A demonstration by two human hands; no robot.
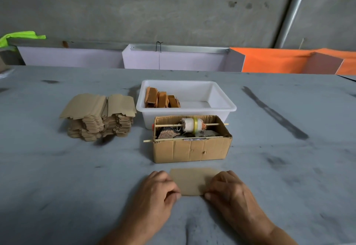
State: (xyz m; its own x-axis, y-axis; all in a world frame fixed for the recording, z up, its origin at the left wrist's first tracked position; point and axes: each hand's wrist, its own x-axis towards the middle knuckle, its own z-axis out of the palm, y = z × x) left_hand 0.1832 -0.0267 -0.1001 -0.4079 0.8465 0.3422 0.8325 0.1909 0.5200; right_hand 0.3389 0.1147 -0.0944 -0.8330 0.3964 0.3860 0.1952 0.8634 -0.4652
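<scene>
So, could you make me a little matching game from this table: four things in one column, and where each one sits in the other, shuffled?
1 flat card sheet
2 stack of card blanks
3 white tub
4 thread spool

A on a stick across the cardboard box
B left of the white tub
C just behind the cardboard box
D held by the left hand and right hand

Pairs: 1-D, 2-B, 3-C, 4-A.

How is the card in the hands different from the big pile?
The card is one flat sheet; the pile is many, stacked. The left hand and right hand hold the card; nothing touches the pile. Both are tan cardboard.
</scene>
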